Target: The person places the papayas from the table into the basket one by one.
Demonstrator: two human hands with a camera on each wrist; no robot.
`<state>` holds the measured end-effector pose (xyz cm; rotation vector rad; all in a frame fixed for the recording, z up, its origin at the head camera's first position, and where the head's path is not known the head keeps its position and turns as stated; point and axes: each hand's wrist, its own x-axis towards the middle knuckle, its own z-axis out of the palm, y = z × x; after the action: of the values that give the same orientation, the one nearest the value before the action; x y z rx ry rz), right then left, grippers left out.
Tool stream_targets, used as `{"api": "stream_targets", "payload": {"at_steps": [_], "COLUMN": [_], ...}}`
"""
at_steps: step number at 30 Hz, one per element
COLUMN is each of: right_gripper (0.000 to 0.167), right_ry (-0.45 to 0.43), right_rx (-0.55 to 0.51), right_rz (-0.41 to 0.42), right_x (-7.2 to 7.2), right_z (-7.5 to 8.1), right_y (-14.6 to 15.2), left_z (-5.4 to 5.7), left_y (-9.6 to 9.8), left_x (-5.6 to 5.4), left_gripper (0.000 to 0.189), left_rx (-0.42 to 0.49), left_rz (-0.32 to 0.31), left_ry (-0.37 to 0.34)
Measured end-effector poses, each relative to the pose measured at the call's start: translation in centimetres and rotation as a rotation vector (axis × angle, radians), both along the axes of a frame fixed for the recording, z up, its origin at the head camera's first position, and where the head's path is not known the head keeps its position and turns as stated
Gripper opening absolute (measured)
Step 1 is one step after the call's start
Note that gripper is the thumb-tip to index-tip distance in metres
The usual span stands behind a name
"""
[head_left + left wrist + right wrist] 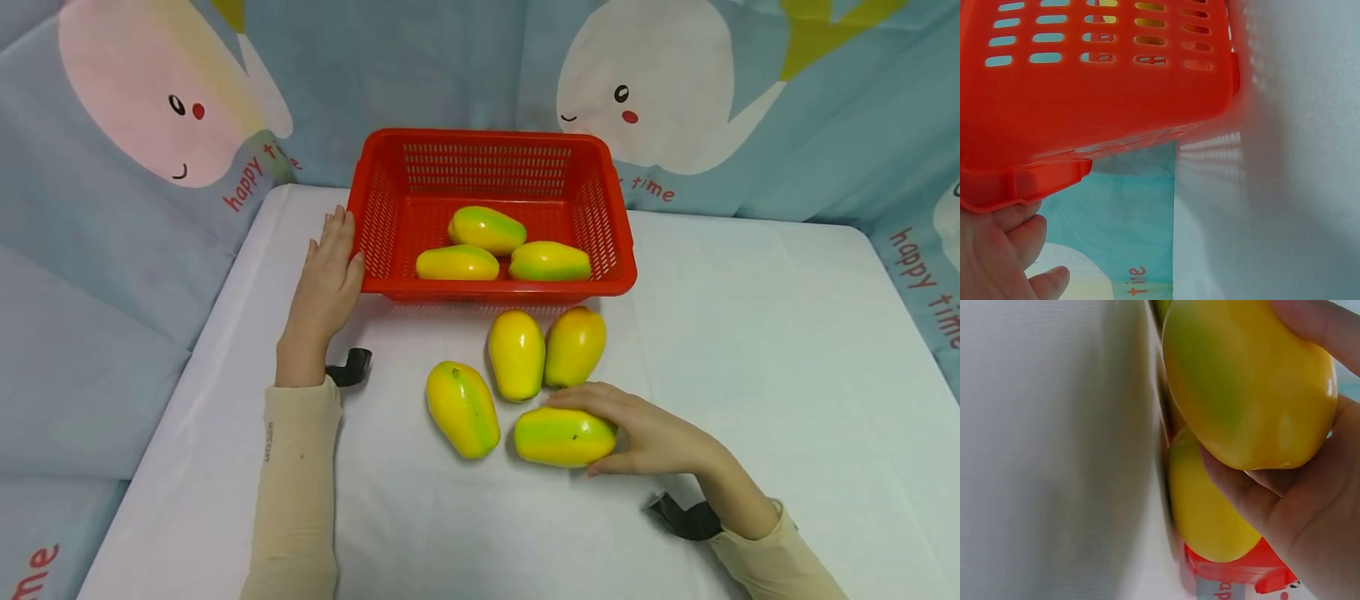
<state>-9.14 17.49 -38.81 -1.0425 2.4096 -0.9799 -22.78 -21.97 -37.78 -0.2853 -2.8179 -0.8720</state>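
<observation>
My right hand (645,429) grips a yellow-green fruit (564,437), smooth and oval like a small papaya or mango, fingers along its far side and thumb on the near side. In the right wrist view this fruit (1247,381) fills the grasp, with another yellow fruit (1210,500) behind it. Straight fingers of my left hand (322,275) rest against the left side of a red plastic basket (498,289). The left wrist view shows those fingertips just under the basket's rim (1029,184). Three similar fruits (487,231) lie inside the basket.
Between basket and right hand, two fruits stand side by side, a yellow one (516,354) and a more orange one (576,346). Another fruit (462,408) lies to their left. A white cloth (750,333) covers the table; a blue whale-print curtain (450,67) hangs behind the basket.
</observation>
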Motion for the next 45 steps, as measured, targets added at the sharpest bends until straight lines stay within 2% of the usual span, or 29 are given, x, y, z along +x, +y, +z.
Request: {"api": "stream_targets", "payload": {"at_steps": [7, 17, 25, 45], "right_gripper": [0.078, 0.077, 0.076, 0.082], "right_ry": [0.007, 0.083, 0.106, 0.192], "right_rx": [-0.022, -0.058, -0.081, -0.073], "right_rz": [0.011, 0.014, 0.017, 0.014], "right_x": [-0.4, -1.1, -1.7, -3.1], "right_z": [0.7, 1.5, 2.3, 4.3], "right_y": [0.0, 0.4, 0.4, 0.3], "left_z": [-0.1, -0.1, 0.0, 0.0], "left_y": [0.0, 0.1, 0.1, 0.0], "left_x": [0.1, 0.0, 0.0, 0.0], "left_gripper": [0.059, 0.059, 0.059, 0.059], "left_rx": [0.000, -0.006, -0.008, -0.006], "left_rz": [0.009, 0.006, 0.013, 0.008], "left_ry": [-0.003, -0.005, -0.006, -0.004]}}
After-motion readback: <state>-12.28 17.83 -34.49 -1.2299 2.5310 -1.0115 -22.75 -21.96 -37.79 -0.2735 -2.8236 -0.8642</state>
